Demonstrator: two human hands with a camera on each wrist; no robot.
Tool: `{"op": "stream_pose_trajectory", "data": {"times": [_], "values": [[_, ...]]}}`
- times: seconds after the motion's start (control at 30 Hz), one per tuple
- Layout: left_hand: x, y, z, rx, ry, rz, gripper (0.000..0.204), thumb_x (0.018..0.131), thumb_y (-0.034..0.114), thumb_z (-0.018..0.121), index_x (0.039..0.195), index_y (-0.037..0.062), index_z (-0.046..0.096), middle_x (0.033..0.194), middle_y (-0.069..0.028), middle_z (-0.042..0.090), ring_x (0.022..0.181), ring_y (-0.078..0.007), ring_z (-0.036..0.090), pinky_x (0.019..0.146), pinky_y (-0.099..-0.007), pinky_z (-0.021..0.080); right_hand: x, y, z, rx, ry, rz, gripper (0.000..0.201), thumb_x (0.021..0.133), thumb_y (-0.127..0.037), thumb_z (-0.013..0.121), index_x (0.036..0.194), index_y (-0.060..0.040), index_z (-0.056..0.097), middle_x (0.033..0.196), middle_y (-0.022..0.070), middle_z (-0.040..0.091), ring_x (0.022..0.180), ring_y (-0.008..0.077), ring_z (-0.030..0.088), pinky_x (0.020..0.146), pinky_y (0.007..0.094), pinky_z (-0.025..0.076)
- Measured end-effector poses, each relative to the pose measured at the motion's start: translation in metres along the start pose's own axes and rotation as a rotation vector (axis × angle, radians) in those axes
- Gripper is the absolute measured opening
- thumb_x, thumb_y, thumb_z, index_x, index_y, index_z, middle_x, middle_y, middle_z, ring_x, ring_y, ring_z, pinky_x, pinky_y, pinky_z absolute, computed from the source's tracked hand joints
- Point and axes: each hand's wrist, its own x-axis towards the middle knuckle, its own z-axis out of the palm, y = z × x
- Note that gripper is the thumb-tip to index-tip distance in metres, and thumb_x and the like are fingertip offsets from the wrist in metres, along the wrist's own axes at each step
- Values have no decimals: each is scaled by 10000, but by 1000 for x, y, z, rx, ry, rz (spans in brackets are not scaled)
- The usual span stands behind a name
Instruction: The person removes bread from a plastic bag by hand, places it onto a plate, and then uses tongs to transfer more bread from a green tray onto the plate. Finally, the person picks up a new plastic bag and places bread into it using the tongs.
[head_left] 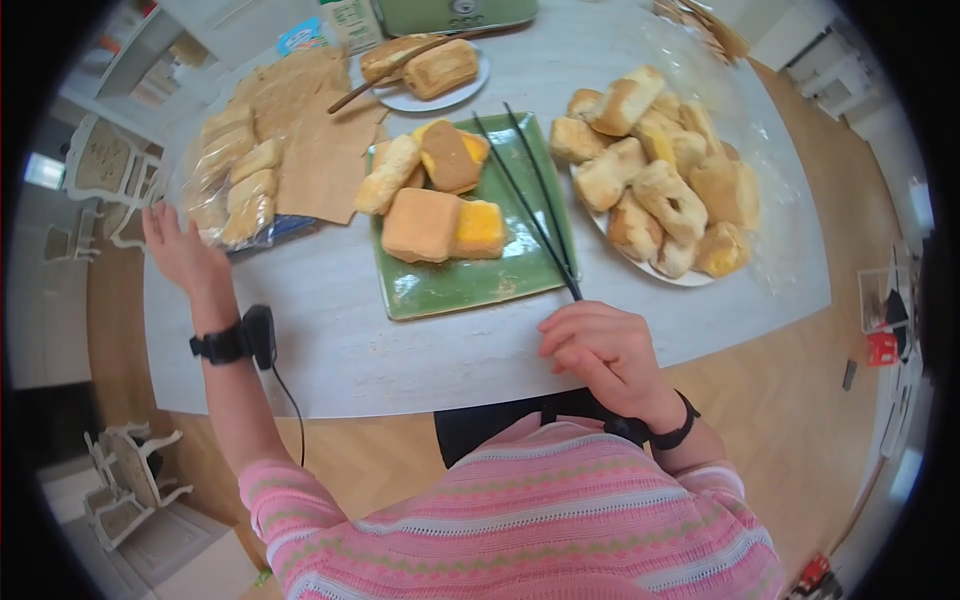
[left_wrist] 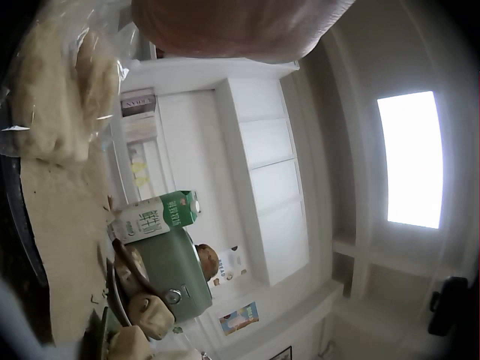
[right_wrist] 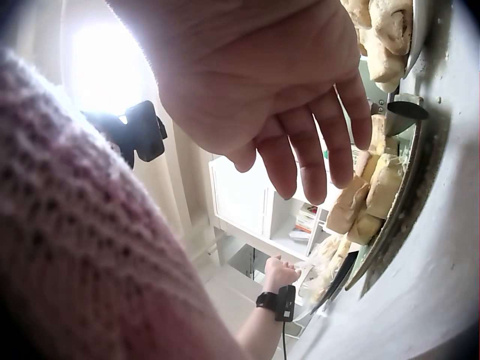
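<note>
My left hand [head_left: 186, 258] is raised with its fingers extended, beside the left edge of a clear bag of bread pieces [head_left: 250, 190]; it holds nothing. In the left wrist view part of that hand [left_wrist: 240, 26] fills the top. Just past the ends of two dark chopsticks [head_left: 530, 195] is my right hand [head_left: 605, 352], fingers loosely bent. The right wrist view shows this hand [right_wrist: 277, 112] with relaxed, empty fingers. The chopsticks lie across the right side of a green square plate [head_left: 440, 292], which bears several bread pieces, among them an orange-topped one [head_left: 420, 225].
A white plate [head_left: 680, 281] heaped with bread is at the right, next to clear plastic [head_left: 785, 200]. Behind are a small plate [head_left: 470, 92] with two rolls and brown tongs [head_left: 365, 95], a carton [head_left: 352, 25] and a green appliance [head_left: 440, 12]. Brown paper [head_left: 320, 160] lies left.
</note>
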Motion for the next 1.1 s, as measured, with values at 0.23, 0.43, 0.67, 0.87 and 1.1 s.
{"op": "stream_pose_trajectory", "data": {"times": [0.23, 0.43, 0.67, 0.87, 1.1], "values": [[-104, 56, 4, -69, -213, -90, 446, 989, 91, 447, 1426, 32, 375, 1408, -135, 479, 1318, -234, 432, 1085, -394, 310, -16, -10, -19, -29, 128, 229, 94, 873, -70, 652, 905, 0, 706, 828, 112, 693, 769, 237, 676, 675, 298, 524], [-174, 72, -10, -156, -363, -125, 425, 992, 91, 441, 1402, -9, 395, 1359, -178, 513, 1243, -278, 512, 1032, -397, 392, -54, 8, -94, 30, 605, 261, 203, 927, -96, 588, 802, 31, 686, 842, 106, 699, 812, 168, 643, 744, 273, 500], [-253, 62, -25, -255, -476, -198, 377, 988, 98, 447, 1330, -58, 447, 1092, -179, 654, 971, -265, 645, 898, -388, 500, -101, 76, -211, -662, 857, 575, 386, 904, -243, 629, 1178, 29, 625, 1131, 169, 665, 1061, 243, 628, 937, 353, 466], [-288, 67, -10, -257, -495, -294, 356, 986, 126, 457, 1285, -68, 477, 1016, -155, 664, 918, -238, 639, 863, -370, 513, -131, 131, -257, -1049, 537, 795, 500, 832, -309, 673, 1227, -9, 608, 1258, 174, 602, 1165, 332, 563, 960, 393, 453], [-305, 74, 5, -266, -533, -367, 297, 983, 124, 464, 1200, -58, 554, 964, -158, 676, 874, -259, 651, 834, -374, 521, -127, 124, -257, -945, 589, 825, 372, 863, -303, 629, 1113, -33, 682, 1091, 159, 679, 1017, 317, 640, 866, 378, 492]]}}
